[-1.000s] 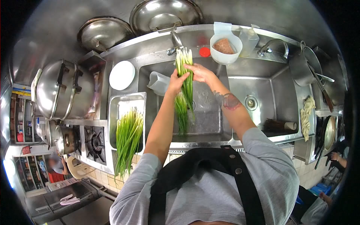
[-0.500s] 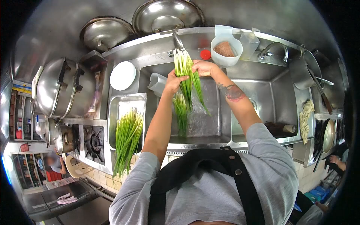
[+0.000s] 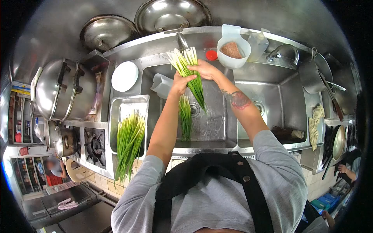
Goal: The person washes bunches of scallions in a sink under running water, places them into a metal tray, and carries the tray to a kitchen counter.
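A person's left hand (image 3: pixel 180 83) and right hand (image 3: pixel 204 70) grip a bunch of long green stalks with white ends (image 3: pixel 197 90) at twelve o'clock, above a rectangular stainless-steel sink basin (image 3: pixel 213 130). A second green bunch (image 3: pixel 185 120) lies below. At nine, loose green stalks (image 3: pixel 130 136) overhang a rectangular steel tray (image 3: pixel 123 105); at ten sits a round white disc (image 3: pixel 124 76); at one, a white plastic container (image 3: pixel 232 63) holding a brown block (image 3: pixel 230 50).

Smooth steel wall (image 3: pixel 248 13) catching soft glare, long steel counter (image 3: pixel 155 58) along it, gas stove (image 3: pixel 95 145) at left, crowded shelves (image 3: pixel 29 178) beyond, cream-coloured chair (image 3: pixel 70 171), dark metal cabinets (image 3: pixel 91 221) at lower left, pale tiled floor (image 3: pixel 99 179), bright bluish-white light (image 3: pixel 7 167) at the far left edge
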Motion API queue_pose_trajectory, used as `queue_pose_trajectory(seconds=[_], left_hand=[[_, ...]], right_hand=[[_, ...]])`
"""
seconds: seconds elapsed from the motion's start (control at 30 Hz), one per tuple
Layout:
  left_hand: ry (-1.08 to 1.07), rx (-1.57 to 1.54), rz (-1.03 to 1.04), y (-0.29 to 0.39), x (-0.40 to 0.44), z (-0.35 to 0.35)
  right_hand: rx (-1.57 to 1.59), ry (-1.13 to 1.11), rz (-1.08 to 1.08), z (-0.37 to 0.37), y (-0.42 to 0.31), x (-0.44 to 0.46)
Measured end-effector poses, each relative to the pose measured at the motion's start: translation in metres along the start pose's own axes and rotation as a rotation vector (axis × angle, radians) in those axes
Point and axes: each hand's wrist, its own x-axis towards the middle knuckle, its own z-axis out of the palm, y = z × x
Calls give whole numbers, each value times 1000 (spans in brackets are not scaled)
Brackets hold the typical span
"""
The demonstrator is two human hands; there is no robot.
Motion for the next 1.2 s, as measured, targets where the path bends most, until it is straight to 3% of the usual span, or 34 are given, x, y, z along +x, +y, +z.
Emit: queue_pose_trajectory(seconds=[0.13, 0.23, 0.33, 0.53, 0.63, 0.7, 0.8, 0.87, 1.0, 1.13, 1.2], left_hand=[[4, 162, 24, 11, 10, -9], [1, 264, 55, 23, 5, -4], [-11, 339, 51, 28, 4, -2], [-27, 493, 135, 21, 12, -5], [0, 583, 220, 14, 18, -8], [49, 609, 241, 12, 15, -4], [16, 233, 70, 7, 6, 3], [20, 215, 62, -1, 5, -1], [78, 235, 139, -2, 4, 1], [-25, 491, 213, 7, 14, -6], [-51, 528, 207, 12, 22, -9]], right_hand=[[-590, -59, 82, 12, -32, 9], [-862, -203, 45, 11, -44, 19], [-1296, -220, 214, 21, -72, 15], [-877, -439, 28, -14, -44, 33], [-912, -353, 223, -10, -54, 25], [-707, -305, 314, -4, -58, 16], [-341, -230, 357, -1, -50, 4], [-124, -219, 359, 1, -45, -6], [-195, -216, 334, 2, -33, -8], [-711, -278, 251, -10, -35, 6], [-732, -239, 271, -11, -44, 5]])
